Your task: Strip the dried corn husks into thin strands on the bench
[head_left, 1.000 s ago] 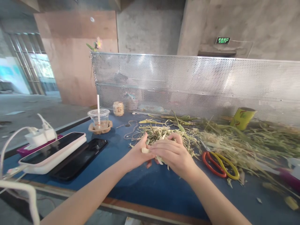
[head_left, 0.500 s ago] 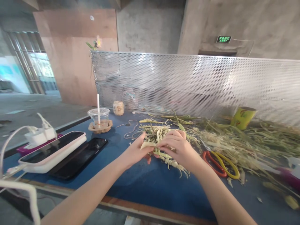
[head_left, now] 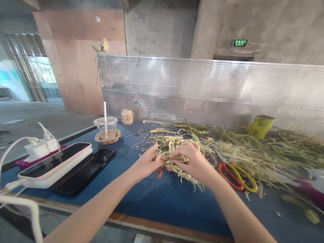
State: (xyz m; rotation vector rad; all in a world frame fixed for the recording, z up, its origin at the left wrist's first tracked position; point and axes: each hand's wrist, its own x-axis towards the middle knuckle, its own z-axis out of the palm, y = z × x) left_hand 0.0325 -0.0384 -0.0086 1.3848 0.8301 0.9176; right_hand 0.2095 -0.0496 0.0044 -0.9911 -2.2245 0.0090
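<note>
A bundle of pale dried leaf strips [head_left: 186, 176], perhaps husk, is between my hands, with frayed ends hanging below. My left hand [head_left: 149, 160] pinches its left side with thumb and fingers. From the right, my right hand [head_left: 188, 157] closes on the strips, its fingertips almost meeting my left thumb. A light strip lies across the left fingers where the hands meet. What the curled fingers cover is hidden. Scissors [head_left: 236, 177] with red and yellow handles lie right of my right hand.
A heap of dried stalks [head_left: 283, 152] covers the table's right side, with a yellow-green can [head_left: 262, 127] in it. At left are a black phone [head_left: 84, 170], a plugged power strip [head_left: 42, 153] and a lidded cup [head_left: 106, 126]. A perforated metal screen [head_left: 177, 87] stands behind.
The broad pale strip over my left fingers has turned and now shows narrower, drawn in between the hands. Both hands stay in nearly the same place. The whole view has shifted slightly.
</note>
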